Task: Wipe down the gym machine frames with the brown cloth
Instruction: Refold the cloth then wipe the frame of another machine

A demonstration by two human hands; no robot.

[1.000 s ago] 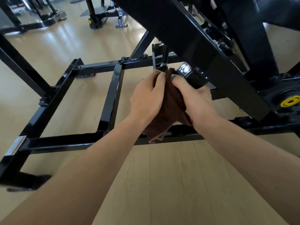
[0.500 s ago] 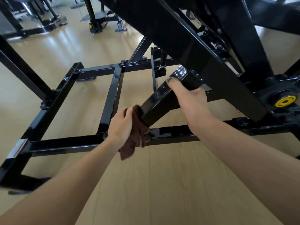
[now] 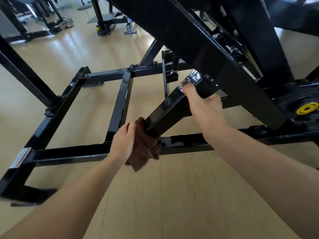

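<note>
- The left hand (image 3: 123, 144) grips a crumpled brown cloth (image 3: 144, 149), with the fingers curled around it, and presses it against the lower end of a sloped glossy black square steel bar (image 3: 165, 109).
- The cloth is wrapped around the lower edges of this bar; a loose corner hangs down below the hand, in front of the near horizontal rail.
- The right hand (image 3: 203, 104) holds the same bar higher up, close to the joint where it meets the thick black diagonal beam (image 3: 198, 49). The thumb lies along the top face, and the other fingers curl under the bar.
- Between the two hands a bare part of the bar shows, shiny, with sharp straight edges.
- Under the bar lies the black rectangular base frame of the gym machine (image 3: 69, 152), flat on the light wooden floor (image 3: 172, 195). Its rails form open rectangles, and the floor shows through them.
- A small white sticker (image 3: 20, 157) sits on the near left corner of the base frame.
- A yellow round cap (image 3: 307, 108) sits on a black pivot at the right edge.
- Near the person the floor is open and wide; farther back on the left stand other black machines (image 3: 43, 19), well apart.
</note>
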